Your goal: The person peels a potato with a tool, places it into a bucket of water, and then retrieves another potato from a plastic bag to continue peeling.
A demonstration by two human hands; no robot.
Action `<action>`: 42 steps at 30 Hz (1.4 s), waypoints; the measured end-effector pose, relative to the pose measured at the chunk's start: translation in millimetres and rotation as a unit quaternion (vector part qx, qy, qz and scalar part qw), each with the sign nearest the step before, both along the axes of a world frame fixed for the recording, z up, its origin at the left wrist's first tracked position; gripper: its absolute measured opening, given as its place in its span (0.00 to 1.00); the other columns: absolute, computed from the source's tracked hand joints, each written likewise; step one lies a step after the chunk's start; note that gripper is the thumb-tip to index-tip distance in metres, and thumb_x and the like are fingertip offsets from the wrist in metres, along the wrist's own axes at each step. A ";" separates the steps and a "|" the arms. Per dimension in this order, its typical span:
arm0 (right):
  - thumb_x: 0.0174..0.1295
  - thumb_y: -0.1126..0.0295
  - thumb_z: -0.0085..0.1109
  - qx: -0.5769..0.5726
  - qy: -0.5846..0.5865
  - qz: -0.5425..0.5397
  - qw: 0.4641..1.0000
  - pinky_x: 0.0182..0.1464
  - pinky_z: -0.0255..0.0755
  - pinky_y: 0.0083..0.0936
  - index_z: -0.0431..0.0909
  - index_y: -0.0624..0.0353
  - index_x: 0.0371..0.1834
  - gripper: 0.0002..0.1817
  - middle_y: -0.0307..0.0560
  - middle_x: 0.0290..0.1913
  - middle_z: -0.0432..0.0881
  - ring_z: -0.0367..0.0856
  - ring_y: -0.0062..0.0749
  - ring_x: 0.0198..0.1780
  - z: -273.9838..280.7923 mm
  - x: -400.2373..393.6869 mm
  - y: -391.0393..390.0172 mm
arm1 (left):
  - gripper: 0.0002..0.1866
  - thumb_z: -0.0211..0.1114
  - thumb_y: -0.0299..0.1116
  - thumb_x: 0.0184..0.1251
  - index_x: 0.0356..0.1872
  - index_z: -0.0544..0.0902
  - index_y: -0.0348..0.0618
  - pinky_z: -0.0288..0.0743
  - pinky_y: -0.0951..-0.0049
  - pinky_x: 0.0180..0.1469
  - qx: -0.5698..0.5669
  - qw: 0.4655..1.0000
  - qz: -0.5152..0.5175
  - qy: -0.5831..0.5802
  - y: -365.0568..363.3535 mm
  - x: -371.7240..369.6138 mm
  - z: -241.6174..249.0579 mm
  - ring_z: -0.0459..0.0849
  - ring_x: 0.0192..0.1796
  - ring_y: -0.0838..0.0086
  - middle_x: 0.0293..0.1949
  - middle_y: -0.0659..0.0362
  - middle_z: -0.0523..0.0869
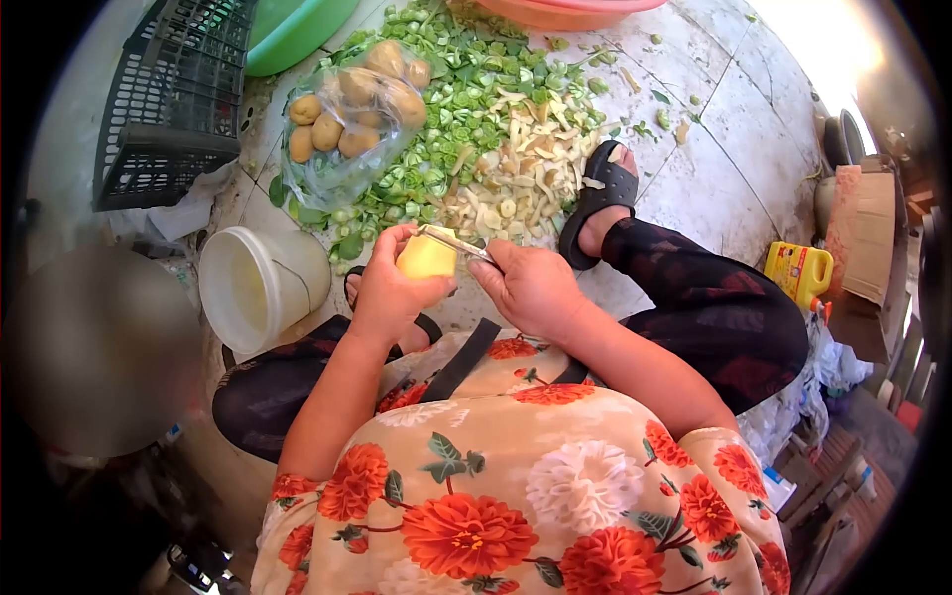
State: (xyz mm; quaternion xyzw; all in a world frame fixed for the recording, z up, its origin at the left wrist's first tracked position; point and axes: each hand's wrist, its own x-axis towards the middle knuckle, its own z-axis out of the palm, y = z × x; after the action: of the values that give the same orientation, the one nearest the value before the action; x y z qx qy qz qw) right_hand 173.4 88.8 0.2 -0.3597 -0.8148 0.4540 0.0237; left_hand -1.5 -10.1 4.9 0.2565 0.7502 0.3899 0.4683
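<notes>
A peeled yellow potato [426, 256] is in my left hand [385, 290], its fingers wrapped round the left and lower sides. My right hand [535, 290] grips a metal peeler [456, 241], whose head lies against the top of the potato. Beyond my hands, pale peelings [516, 169] are heaped on the floor beside chopped green leaves and stalks [451, 74]. To the left of the heap, several unpeeled brown potatoes [327, 131] lie in and around a clear plastic bag [342, 183].
A white bucket [238, 288] lies tilted at the left, below a black crate [178, 89] and a green basin [288, 40]. A pink basin [575, 8] is at the top. My sandalled foot [600, 203] borders the peelings. A yellow jug [798, 273] stands at the right.
</notes>
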 end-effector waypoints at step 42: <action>0.69 0.53 0.51 -0.007 -0.067 -0.084 0.994 0.40 0.73 0.48 0.77 0.64 0.31 0.22 0.62 0.29 0.81 0.81 0.60 0.36 -21.2 4.2 36.5 | 0.32 0.68 0.29 0.54 0.62 0.67 0.38 0.78 0.65 0.55 0.045 0.940 0.127 -0.313 -4.4 -3.6 4.0 0.80 0.53 0.65 0.53 0.52 0.78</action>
State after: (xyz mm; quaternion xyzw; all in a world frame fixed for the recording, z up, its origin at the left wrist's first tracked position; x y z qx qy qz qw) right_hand 177.6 125.3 -21.0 -0.4563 -0.7783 0.4314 0.0043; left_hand -5.1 -14.5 8.9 0.0449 0.5742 0.5400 0.6138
